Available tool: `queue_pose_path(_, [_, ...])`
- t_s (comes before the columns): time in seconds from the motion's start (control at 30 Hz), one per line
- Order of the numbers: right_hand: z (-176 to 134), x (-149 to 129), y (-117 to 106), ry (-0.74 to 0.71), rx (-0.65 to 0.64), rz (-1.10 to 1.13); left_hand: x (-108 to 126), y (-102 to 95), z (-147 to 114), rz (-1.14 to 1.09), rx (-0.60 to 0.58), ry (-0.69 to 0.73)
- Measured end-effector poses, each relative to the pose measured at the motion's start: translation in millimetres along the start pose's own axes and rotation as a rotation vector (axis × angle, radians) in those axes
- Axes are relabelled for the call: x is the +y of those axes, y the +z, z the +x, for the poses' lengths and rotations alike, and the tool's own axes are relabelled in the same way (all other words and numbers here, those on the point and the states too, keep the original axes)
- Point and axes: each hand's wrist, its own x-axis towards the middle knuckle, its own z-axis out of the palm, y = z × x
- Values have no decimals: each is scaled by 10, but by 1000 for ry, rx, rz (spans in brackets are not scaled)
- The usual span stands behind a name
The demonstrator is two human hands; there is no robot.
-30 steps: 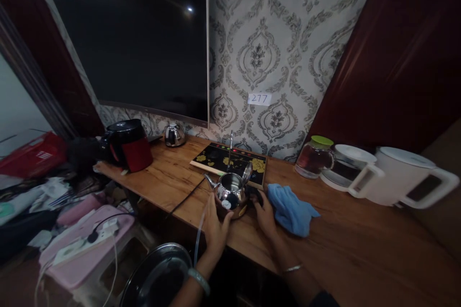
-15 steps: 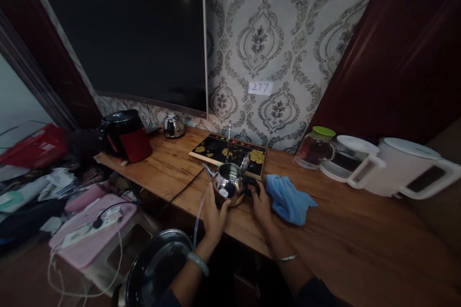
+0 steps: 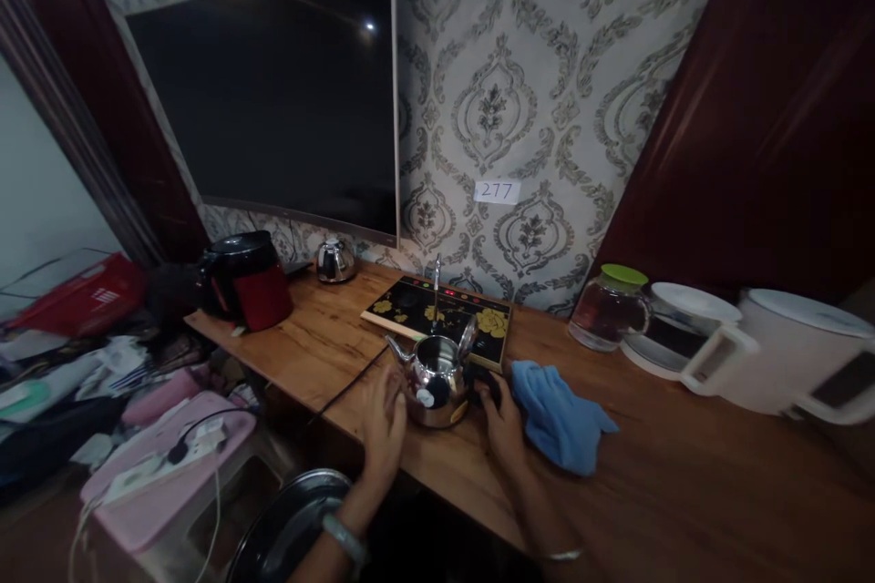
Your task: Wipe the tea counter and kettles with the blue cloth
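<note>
A small shiny steel kettle [image 3: 437, 401] stands on the wooden table with its lid [image 3: 468, 339] tipped up, its mouth uncovered and its spout to the left. My right hand [image 3: 502, 419] is closed around the kettle's black handle [image 3: 484, 383]. Beside the spout side is my left hand [image 3: 384, 426], its fingers stretched out by the kettle's wall; whether the fingertips touch it is unclear. Behind the kettle lies a black tea stove [image 3: 410, 296] with gold flowers and lit red marks. A thin metal tap [image 3: 437, 278] rises from it. A crumpled blue cloth [image 3: 564, 424] lies right of my right hand.
Along the right stand a glass jug with a green lid [image 3: 602, 319], a clear pot with a white lid [image 3: 656, 342] and a white pitcher [image 3: 786, 355]. A red and black appliance [image 3: 256, 287] and another steel kettle [image 3: 334, 262] stand left. A black basin [image 3: 301, 519] sits below.
My left hand has slid left, off the front of the kettle's body. My right hand stays on the handle. The view has tilted up a little, so everything appears lower.
</note>
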Motion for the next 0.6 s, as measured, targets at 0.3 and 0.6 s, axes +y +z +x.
queue_pose_path(0.3, [-14, -43, -7, 68, 1, 7, -202, 176, 2009, 309, -231, 216])
queue_pose_path(0.6, [-91, 37, -47, 101, -38, -21, -514, 1037, 2844, 407, -593, 267])
